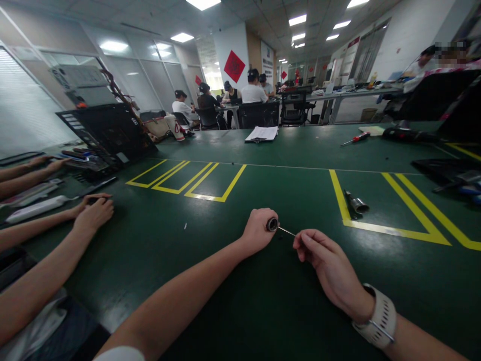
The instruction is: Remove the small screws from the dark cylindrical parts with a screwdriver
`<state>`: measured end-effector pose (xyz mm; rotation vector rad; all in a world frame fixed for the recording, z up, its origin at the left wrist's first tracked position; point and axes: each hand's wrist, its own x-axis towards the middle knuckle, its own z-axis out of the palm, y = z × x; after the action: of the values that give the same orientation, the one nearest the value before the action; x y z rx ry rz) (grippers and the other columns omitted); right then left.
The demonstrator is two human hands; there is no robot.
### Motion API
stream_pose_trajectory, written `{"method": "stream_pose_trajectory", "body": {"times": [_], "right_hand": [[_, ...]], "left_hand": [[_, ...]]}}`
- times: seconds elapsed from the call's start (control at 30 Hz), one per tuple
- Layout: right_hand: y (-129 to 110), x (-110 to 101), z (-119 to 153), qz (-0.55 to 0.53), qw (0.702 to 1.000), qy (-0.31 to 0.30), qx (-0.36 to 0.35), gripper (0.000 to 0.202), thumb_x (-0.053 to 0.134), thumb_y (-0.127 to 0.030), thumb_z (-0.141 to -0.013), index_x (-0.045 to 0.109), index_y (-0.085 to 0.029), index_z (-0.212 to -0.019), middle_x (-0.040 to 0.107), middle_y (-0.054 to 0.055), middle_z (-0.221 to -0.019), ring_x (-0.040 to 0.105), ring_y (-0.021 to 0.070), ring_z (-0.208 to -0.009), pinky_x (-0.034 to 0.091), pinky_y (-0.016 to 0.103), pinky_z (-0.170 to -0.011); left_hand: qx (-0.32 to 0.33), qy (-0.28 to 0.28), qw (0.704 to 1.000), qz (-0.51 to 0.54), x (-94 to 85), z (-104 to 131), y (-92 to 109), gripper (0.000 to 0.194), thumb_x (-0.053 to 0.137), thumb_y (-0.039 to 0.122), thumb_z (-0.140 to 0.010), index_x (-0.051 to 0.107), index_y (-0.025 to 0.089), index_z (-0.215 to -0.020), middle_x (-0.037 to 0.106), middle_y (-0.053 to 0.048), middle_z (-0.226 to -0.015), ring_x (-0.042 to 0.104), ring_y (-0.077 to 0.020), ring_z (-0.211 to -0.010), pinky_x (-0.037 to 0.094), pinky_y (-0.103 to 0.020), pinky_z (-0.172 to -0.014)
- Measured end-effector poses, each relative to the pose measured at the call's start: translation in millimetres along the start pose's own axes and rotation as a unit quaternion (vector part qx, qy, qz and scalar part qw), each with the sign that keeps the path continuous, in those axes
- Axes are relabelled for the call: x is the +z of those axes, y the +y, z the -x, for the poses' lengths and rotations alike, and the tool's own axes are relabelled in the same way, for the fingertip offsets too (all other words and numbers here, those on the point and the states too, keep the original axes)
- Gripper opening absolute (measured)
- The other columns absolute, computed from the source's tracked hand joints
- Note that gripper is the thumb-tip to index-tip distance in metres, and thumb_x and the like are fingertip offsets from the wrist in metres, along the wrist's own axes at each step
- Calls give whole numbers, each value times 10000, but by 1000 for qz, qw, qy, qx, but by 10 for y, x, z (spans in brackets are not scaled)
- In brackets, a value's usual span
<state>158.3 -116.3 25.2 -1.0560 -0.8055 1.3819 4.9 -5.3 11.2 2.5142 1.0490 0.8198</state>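
Note:
My left hand [259, 230] is wrapped round a short metal cylinder [272, 224], its dark open end facing me. My right hand [319, 255], with a pale watch strap on the wrist, pinches a thin metal rod [287, 231]. The rod's far end meets the side of the cylinder; whether it goes in, I cannot tell. A tiny dark piece [280, 238] lies on the table just below the rod. Farther right, a metal socket-like part [358, 204] and dark pieces beside it lie inside a yellow taped outline.
The green table [210, 281] carries yellow tape outlines [206, 197]. At left are a co-worker's hands [93, 210] and a black rack [108, 130]. A clipboard with papers [262, 134] lies at the back, a red screwdriver [355, 139] farther right, and a black pouch [447, 173] at the right edge.

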Motion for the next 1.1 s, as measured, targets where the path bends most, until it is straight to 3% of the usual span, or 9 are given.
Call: {"method": "stream_pose_trajectory", "body": {"times": [0.2, 0.6, 0.77, 0.93, 1.1], "right_hand": [[13, -19, -3, 35, 999, -16, 5, 175, 608, -355, -809, 655, -190, -776, 613, 26, -769, 514, 151, -678, 399, 289, -633], [-9, -85, -45, -46, 998, -26, 23, 167, 599, -339, -808, 659, -184, -788, 614, 36, -770, 512, 154, -665, 413, 285, -623], [1, -24, -18, -22, 1000, -6, 2, 169, 627, -354, -786, 654, -188, -770, 612, 29, -747, 507, 152, -646, 401, 293, -615], [-4, 2, 3, 26, 1000, -3, -1, 174, 642, -352, -769, 652, -184, -726, 605, 23, -725, 504, 151, -644, 385, 292, -610], [-23, -58, -20, -29, 999, -4, 31, 146, 652, -323, -752, 659, -182, -716, 610, 23, -707, 498, 145, -618, 385, 289, -595]], "left_hand": [[16, -31, 997, -67, -12, 10, 27, 71, 527, 112, -758, 544, 172, -725, 584, -2, -725, 533, -161, -729, 346, -302, -701], [4, -21, 997, 81, -17, -16, -17, 137, 596, 252, -768, 521, 164, -693, 577, 15, -719, 530, -123, -676, 386, -258, -677], [19, -12, 1000, 21, -7, -10, -7, 83, 562, 209, -777, 537, 170, -708, 576, 9, -709, 535, -136, -687, 370, -275, -689], [37, -46, 995, -80, -22, 15, 39, 79, 525, 102, -740, 550, 176, -730, 581, -7, -731, 526, -165, -734, 342, -306, -712], [42, -45, 997, -43, -35, 22, 44, 60, 535, 134, -769, 534, 175, -726, 578, -1, -731, 526, -153, -730, 346, -294, -719]]}}
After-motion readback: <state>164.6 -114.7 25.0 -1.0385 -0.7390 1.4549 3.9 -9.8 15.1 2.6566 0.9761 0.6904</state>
